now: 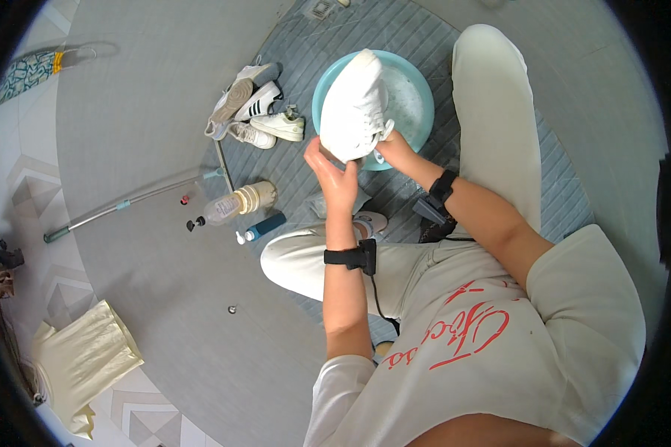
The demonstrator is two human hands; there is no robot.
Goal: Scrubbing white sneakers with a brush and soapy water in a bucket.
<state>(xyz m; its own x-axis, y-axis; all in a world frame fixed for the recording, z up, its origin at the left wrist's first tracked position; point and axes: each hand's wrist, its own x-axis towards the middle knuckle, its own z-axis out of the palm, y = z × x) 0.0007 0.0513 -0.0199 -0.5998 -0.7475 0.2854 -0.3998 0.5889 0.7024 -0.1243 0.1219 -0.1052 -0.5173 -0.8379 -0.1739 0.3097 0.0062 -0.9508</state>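
Note:
A white lace-up sneaker is held tilted over a turquoise basin of foamy water. Its rounded toe points away from me and its laces face right. My left hand grips the near end of the shoe, thumb on one side and fingers on the other. By the laces, my right hand closes against the shoe's right side, its fingertips partly hidden. A small white and bluish piece shows beside that hand; I cannot tell whether it is a lace or a handle.
Several sneakers lie piled left of the basin on the grey ribbed floor. Nearer stand a clear pump bottle, a cream tub and a dark blue bottle. A long pole lies further left. My bent knees flank the space.

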